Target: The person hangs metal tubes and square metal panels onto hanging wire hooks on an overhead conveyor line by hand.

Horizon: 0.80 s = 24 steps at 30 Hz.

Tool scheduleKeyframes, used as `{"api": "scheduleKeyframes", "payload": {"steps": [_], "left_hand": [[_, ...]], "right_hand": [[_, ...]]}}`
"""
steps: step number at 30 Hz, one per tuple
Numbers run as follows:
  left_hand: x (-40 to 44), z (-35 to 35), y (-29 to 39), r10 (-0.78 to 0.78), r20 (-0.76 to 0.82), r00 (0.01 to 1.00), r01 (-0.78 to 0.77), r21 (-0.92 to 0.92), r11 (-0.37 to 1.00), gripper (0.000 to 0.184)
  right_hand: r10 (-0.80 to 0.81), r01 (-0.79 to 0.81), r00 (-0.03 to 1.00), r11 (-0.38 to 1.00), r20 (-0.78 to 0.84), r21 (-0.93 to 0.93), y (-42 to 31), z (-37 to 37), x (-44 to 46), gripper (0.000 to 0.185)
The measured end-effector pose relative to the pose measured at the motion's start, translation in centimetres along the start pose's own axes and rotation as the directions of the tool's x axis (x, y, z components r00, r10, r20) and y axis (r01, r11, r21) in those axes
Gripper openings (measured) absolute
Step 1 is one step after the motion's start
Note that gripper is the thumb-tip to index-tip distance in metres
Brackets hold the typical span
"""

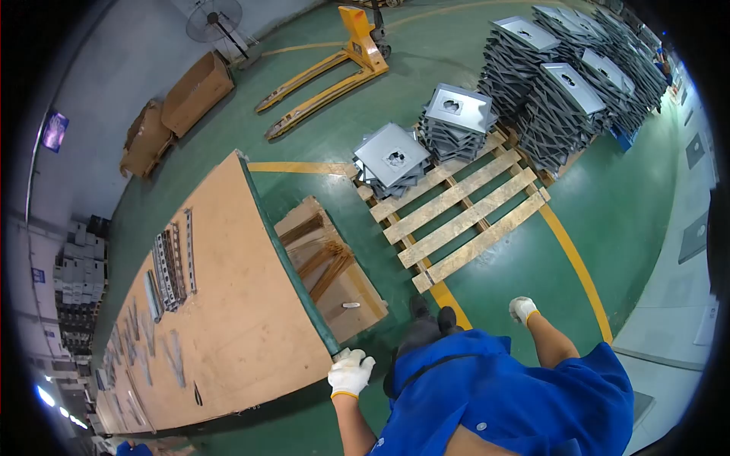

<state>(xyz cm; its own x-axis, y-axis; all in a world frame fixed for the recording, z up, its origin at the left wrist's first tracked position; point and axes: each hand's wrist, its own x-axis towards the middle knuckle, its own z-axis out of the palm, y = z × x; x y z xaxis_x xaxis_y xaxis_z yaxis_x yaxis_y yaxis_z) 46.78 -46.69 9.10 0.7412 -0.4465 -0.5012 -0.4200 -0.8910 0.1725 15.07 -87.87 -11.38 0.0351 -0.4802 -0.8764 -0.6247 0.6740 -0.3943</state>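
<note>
One table corner [319, 356] at left grip [351, 373]

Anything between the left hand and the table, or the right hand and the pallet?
Nothing visible. The left hand is at the table corner, apparently touching it. Between the right hand and the pallet, only green floor shows.

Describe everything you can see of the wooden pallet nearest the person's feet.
The pallet is pale, worn-looking wood: parallel top slats with wide gaps, crossing boards beneath. It lies flat on the green floor. Two stacks of grey, metal-looking panels rest on its farther side; several nearer slats show fully.
</note>
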Motion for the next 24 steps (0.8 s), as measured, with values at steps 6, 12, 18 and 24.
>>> {"api": "scheduleKeyframes", "payload": {"steps": [6,12,18,24], "left_hand": [[8.1,-0.6,-4.9,-0.116,-0.064,0.991,0.116,-0.001,0.993,0.037],[17.5,-3.7,-7.0,-0.093,-0.243,0.966,0.095,-0.001,0.995,0.041],[25.7,-4.8,-10.4,-0.280,-0.416,0.865,0.300,-0.018,0.954,0.052],[29.0,-5.5,-10.1,-0.605,-0.166,0.778,0.607,-0.046,0.793,0.098]], "right_hand": [[-0.184,0.358,0.934,0.444,0.308,-0.821,2.7,-2.2,2.4,0.012],[0.040,-0.065,0.988,0.984,-0.152,-0.166,-0.1,-5.1,-2.6,0.011],[0.199,-0.228,0.970,0.942,-0.139,-0.245,-2.6,-6.6,-0.2,0.013],[0.059,-0.016,0.997,0.794,0.051,-0.608,-12.5,-3.3,5.6,0.012]]}}
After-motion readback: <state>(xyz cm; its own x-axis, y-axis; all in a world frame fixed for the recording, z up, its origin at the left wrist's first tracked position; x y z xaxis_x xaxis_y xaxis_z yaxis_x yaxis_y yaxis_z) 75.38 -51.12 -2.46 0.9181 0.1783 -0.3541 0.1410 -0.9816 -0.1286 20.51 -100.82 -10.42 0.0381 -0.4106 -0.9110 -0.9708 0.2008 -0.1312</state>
